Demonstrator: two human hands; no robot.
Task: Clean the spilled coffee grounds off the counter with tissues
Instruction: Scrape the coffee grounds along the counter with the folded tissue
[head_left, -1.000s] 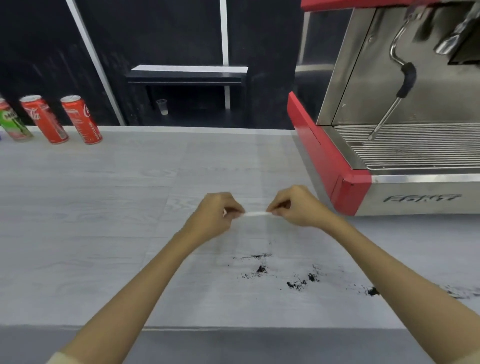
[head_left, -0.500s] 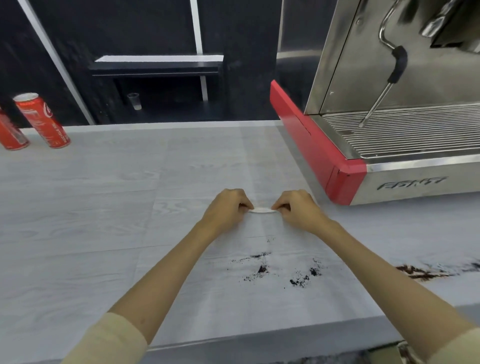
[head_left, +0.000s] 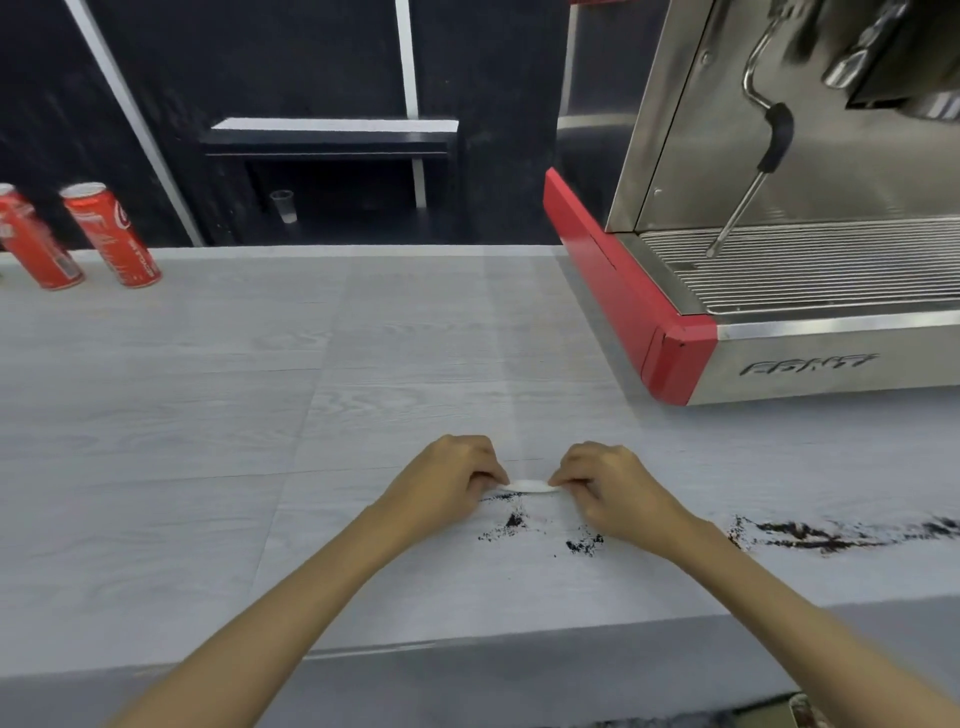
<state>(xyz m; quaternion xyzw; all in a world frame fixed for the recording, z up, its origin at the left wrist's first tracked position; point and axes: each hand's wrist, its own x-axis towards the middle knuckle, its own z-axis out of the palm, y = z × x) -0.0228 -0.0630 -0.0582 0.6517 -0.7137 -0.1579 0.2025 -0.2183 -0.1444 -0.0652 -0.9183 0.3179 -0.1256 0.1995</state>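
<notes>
A small white tissue is stretched between my two hands, low over the pale wood-grain counter. My left hand pinches its left end and my right hand pinches its right end. Dark coffee grounds lie scattered on the counter just in front of the tissue, with another small patch below my right hand. A longer smear of grounds runs to the right edge of the view.
A steel and red espresso machine stands at the right, its steam wand over the drip grate. Two red cans stand at the far left. The counter's front edge runs just below the grounds.
My hands with the tissue have come down and nearer to the scattered grounds. The view has shifted, so more of the smear at the right shows.
</notes>
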